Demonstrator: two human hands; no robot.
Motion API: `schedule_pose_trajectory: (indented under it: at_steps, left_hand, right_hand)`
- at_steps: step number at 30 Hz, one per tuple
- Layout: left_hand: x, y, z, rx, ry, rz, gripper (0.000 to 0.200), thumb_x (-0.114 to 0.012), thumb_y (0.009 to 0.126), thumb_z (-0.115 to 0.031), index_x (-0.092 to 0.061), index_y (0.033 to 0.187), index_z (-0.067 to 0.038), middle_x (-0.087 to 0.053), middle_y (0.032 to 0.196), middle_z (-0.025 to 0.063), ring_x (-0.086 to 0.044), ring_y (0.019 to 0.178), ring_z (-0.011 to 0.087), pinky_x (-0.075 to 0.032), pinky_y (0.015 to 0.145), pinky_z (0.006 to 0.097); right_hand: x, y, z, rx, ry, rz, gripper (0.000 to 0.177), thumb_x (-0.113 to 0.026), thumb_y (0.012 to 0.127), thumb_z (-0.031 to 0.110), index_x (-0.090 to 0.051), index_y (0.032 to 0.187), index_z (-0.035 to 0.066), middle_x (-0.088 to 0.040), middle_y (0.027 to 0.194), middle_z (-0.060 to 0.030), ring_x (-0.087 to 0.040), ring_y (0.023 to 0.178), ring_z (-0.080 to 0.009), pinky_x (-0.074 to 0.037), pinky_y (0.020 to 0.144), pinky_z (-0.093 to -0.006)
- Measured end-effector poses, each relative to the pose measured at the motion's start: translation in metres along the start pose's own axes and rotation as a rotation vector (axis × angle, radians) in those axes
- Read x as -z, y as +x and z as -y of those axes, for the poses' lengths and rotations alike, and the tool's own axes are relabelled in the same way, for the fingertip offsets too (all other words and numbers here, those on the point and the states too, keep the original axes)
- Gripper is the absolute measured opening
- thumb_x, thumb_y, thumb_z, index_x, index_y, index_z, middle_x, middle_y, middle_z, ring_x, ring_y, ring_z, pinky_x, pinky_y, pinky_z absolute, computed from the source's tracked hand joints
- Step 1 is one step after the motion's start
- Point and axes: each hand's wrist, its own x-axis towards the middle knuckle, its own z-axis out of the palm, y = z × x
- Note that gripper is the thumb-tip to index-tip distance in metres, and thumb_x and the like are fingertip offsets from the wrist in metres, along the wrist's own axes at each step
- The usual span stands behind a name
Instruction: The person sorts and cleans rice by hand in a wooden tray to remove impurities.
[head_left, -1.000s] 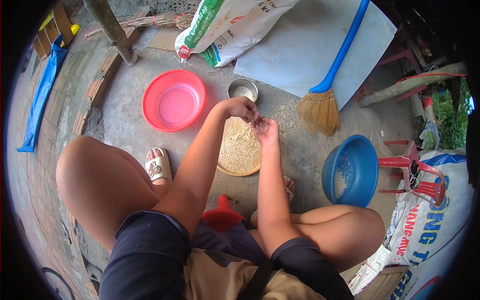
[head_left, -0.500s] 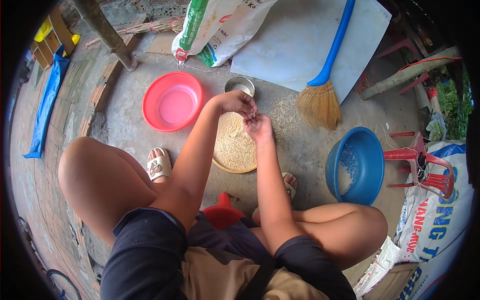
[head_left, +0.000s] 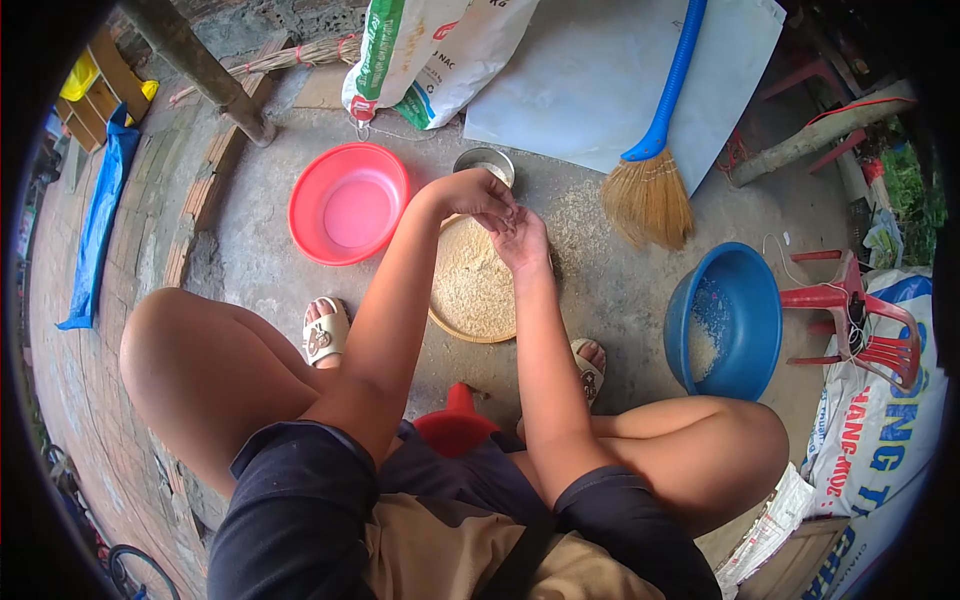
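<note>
Compared with a second ago, the left hand (head_left: 478, 192) covers more of the metal bowl (head_left: 466, 160) just beyond it, and the sandal (head_left: 590, 378) on the right foot shows more fully beside the forearm. The palm of the right hand (head_left: 522, 242) now looks more opened out. The blue basin (head_left: 745, 320) and red chair (head_left: 815, 297), both to the right of the grip, sit farther right in view, as the camera has shifted.

The two hands meet: the left fingertips are drawn together over the right hand's curled fingers. Whether anything is pinched there, I cannot tell. Directly under the grip and toward the body, one heap of pale grain (head_left: 475, 290) fills one round woven tray (head_left: 478, 339), with more grain scattered on the floor to the grip's right.

Around the grip there are two basins, the blue one and a pink basin (head_left: 360, 212) to its left; one metal bowl; one broom (head_left: 655, 175), beyond and right; one red chair; and two sandals, one on each foot, nearer the body than the grip.
</note>
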Motion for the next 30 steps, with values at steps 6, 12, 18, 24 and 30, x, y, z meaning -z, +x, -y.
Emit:
schedule_pose_trajectory:
  at_steps: [6, 12, 18, 24, 30]
  left_hand:
    - [0.008, -0.01, -0.009, 0.195, 0.199, -0.011, 0.026, -0.059, 0.084, -0.016, -0.065, 0.106, -0.004, -0.068, 0.096, 0.0081, -0.066, 0.081, 0.0175, -0.055, 0.07, 0.0283]
    - [0.018, 0.0, 0.013, 0.066, 0.329, -0.31, 0.025, -0.065, 0.078, -0.019, -0.068, 0.095, -0.001, -0.068, 0.079, 0.01, -0.066, 0.066, 0.0177, -0.053, 0.058, 0.0298]
    - [-0.006, 0.013, 0.015, 0.112, 0.321, -0.507, 0.03, -0.072, 0.073, -0.023, -0.065, 0.084, 0.004, -0.067, 0.074, 0.0135, -0.066, 0.063, 0.0208, -0.052, 0.057, 0.0311]
    - [-0.025, 0.036, 0.046, 0.042, 0.603, -0.801, 0.033, -0.074, 0.066, -0.024, -0.064, 0.079, 0.004, -0.066, 0.075, 0.018, -0.067, 0.07, 0.0269, -0.052, 0.065, 0.0343]
    - [-0.02, 0.027, 0.047, 0.059, 0.438, -0.705, 0.021, -0.069, 0.066, -0.016, -0.065, 0.075, 0.003, -0.065, 0.067, 0.0151, -0.066, 0.061, 0.0226, -0.052, 0.06, 0.0324]
  right_hand:
    - [0.011, 0.012, 0.002, 0.012, -0.005, -0.031, 0.028, -0.039, 0.092, 0.016, -0.056, 0.097, -0.005, -0.06, 0.099, -0.0159, -0.059, 0.096, -0.0268, -0.051, 0.089, -0.0403]
    - [-0.01, 0.0, 0.006, 0.041, -0.13, -0.03, 0.036, -0.04, 0.093, 0.021, -0.055, 0.111, -0.005, -0.058, 0.108, -0.015, -0.056, 0.1, -0.0243, -0.047, 0.095, -0.039]
    - [-0.009, 0.001, 0.008, 0.035, -0.23, 0.058, 0.044, -0.036, 0.095, 0.029, -0.051, 0.122, -0.003, -0.057, 0.114, -0.012, -0.054, 0.103, -0.0207, -0.043, 0.096, -0.0346]
    - [-0.009, -0.001, 0.002, 0.113, -0.356, 0.029, 0.051, -0.035, 0.096, 0.039, -0.048, 0.126, -0.001, -0.056, 0.118, -0.0086, -0.052, 0.106, -0.0182, -0.039, 0.098, -0.0322]
    - [-0.002, -0.002, 0.009, 0.059, -0.495, 0.048, 0.058, -0.035, 0.096, 0.044, -0.044, 0.13, -0.002, -0.05, 0.129, -0.0112, -0.047, 0.118, -0.0206, -0.037, 0.101, -0.0332]
